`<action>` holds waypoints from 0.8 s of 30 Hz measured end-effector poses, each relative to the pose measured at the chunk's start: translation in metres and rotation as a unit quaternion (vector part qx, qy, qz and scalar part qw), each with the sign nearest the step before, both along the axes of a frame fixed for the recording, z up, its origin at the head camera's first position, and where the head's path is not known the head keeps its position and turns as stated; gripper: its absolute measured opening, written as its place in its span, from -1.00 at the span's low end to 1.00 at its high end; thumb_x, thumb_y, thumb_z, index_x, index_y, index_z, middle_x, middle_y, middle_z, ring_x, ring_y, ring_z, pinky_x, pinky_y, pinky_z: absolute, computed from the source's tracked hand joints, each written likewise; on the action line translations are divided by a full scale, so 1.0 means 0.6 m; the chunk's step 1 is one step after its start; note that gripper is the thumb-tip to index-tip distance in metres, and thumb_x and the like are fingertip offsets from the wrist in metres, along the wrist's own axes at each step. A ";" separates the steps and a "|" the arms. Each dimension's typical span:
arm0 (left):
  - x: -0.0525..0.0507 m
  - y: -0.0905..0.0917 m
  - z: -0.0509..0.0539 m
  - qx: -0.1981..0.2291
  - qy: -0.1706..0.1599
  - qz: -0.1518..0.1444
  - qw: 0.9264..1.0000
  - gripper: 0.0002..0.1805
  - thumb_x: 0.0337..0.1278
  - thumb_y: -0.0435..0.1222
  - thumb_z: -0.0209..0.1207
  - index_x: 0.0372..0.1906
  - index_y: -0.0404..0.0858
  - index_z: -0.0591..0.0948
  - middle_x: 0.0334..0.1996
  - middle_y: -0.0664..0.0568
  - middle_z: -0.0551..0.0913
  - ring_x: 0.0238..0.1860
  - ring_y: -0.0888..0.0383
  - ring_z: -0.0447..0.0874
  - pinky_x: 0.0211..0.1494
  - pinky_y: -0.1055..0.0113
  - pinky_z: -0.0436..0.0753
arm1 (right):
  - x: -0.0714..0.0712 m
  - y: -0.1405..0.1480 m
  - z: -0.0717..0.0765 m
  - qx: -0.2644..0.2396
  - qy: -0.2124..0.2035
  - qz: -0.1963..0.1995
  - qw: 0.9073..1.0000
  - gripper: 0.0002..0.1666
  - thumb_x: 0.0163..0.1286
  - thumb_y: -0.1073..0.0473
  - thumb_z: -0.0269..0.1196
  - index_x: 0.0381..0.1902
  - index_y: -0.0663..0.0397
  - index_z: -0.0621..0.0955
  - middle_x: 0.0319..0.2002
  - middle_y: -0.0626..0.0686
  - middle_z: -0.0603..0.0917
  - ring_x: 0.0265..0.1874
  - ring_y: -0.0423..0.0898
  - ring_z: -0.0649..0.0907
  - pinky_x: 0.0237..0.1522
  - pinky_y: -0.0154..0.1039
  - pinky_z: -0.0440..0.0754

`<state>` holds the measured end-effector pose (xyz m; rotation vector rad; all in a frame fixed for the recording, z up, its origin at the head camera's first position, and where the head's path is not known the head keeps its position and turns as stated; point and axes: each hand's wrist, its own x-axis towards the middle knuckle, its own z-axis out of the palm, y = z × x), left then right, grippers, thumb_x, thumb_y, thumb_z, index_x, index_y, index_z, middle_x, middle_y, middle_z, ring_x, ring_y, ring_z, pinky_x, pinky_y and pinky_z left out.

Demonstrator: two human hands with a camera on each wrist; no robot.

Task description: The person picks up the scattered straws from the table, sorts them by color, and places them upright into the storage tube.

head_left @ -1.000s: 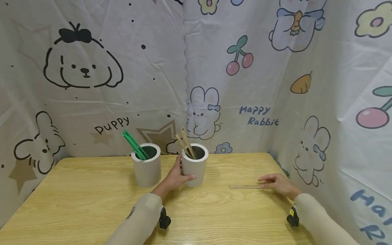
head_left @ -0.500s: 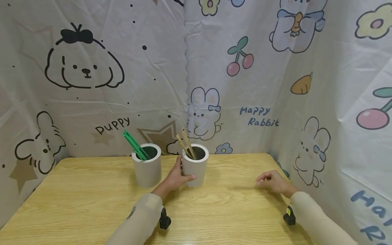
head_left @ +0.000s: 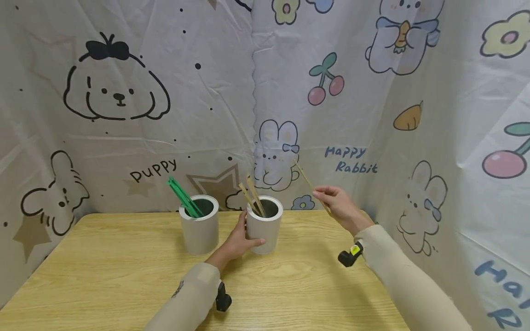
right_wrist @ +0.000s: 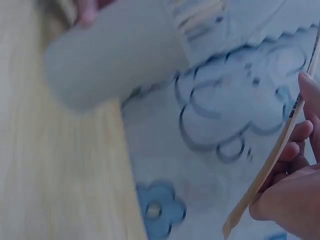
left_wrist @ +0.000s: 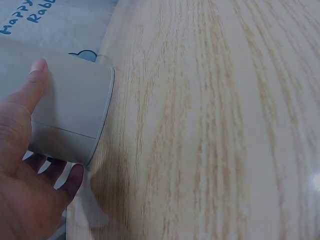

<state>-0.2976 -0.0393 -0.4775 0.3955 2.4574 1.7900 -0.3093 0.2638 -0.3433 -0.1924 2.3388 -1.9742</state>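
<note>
My left hand [head_left: 239, 239] grips the side of a white cup [head_left: 265, 232], thumb across its front and fingers behind it. Several wooden chopsticks [head_left: 252, 195] lean inside that cup. Raised over the right side of the table, my right hand [head_left: 337, 204] pinches one wooden chopstick [head_left: 305, 175], which slants up to the left. In the right wrist view, dark print shows along the held chopstick [right_wrist: 272, 157]. To the left stands a second white cup [head_left: 200, 234], holding several green chopsticks [head_left: 182, 195]. The left wrist view shows the thumb pressed on the gripped cup [left_wrist: 75, 95].
The cups stand towards the back of a wood-grain table [head_left: 124, 276]. Behind and at the sides hangs a white cloth [head_left: 198, 133] printed with cartoons. A small black camera sits on each wrist.
My right hand has picked the wooden chopstick up off the table and carried it up and to the left. My left hand stays on the cup.
</note>
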 end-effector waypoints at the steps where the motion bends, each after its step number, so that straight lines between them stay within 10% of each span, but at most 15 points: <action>1: 0.000 0.000 -0.001 -0.001 0.000 0.001 1.000 0.23 0.06 -0.23 0.49 0.63 -0.10 -0.15 0.51 -0.35 0.24 0.48 -0.33 0.29 0.52 -0.28 0.25 | -0.001 -0.017 0.011 -0.028 -0.003 -0.001 1.000 -0.89 0.48 0.16 0.26 -0.24 -0.18 0.70 -0.25 -0.25 0.60 -0.20 -0.30 0.51 0.00 -0.39 0.48; 13: 0.003 0.004 0.003 -0.017 -0.003 0.009 1.000 0.22 0.06 -0.24 0.49 0.63 -0.09 -0.14 0.50 -0.35 0.25 0.48 -0.32 0.30 0.51 -0.29 0.26 | -0.013 -0.188 0.057 -0.265 -0.011 0.028 0.964 -0.48 0.56 0.34 0.07 -0.50 -0.30 0.71 -0.45 -0.28 0.61 -0.46 -0.31 0.44 -0.22 -0.40 0.32; 24: 0.003 0.003 0.006 -0.020 -0.004 0.006 1.000 0.22 0.09 -0.21 0.47 0.63 -0.12 -0.16 0.52 -0.36 0.22 0.50 -0.33 0.27 0.53 -0.29 0.25 | -0.033 -0.240 0.001 -0.268 -0.037 0.002 0.963 -0.61 0.50 0.31 0.18 -0.45 -0.27 0.70 -0.43 -0.26 0.62 -0.44 -0.29 0.47 -0.24 -0.40 0.35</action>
